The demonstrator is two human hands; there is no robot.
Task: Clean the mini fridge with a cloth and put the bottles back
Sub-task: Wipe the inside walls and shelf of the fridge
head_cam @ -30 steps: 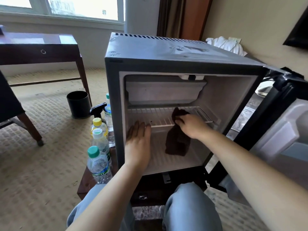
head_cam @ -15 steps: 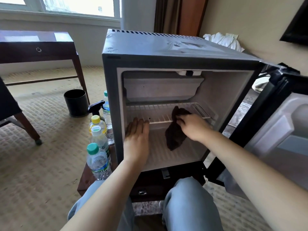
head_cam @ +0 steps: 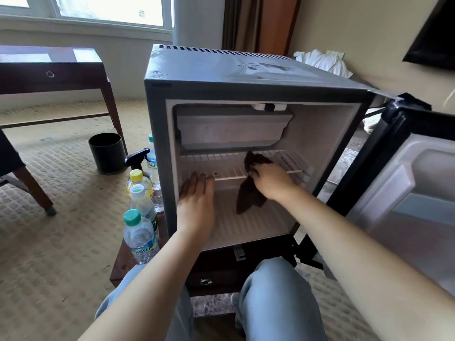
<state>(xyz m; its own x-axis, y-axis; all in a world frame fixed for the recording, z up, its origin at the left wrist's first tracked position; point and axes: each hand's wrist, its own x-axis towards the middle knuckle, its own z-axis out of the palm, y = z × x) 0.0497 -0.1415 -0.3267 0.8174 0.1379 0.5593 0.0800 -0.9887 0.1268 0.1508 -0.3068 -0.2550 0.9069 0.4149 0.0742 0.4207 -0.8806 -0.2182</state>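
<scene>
Inside mini fridge (head_cam: 246, 77), right hand (head_cam: 270, 179) presses cloth (head_cam: 250, 193) against shelf (head_cam: 229, 168)

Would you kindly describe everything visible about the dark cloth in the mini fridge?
The cloth is dark brown, soft and crumpled, like towelling. It is inside the open mini fridge: its upper part is bunched on the wire shelf, and the rest hangs over the shelf's front edge towards the fridge floor. The right hand grips it at the shelf edge; the left hand, flat nearby, is apart from it. Whether its lower tip touches the floor cannot be told.
</scene>
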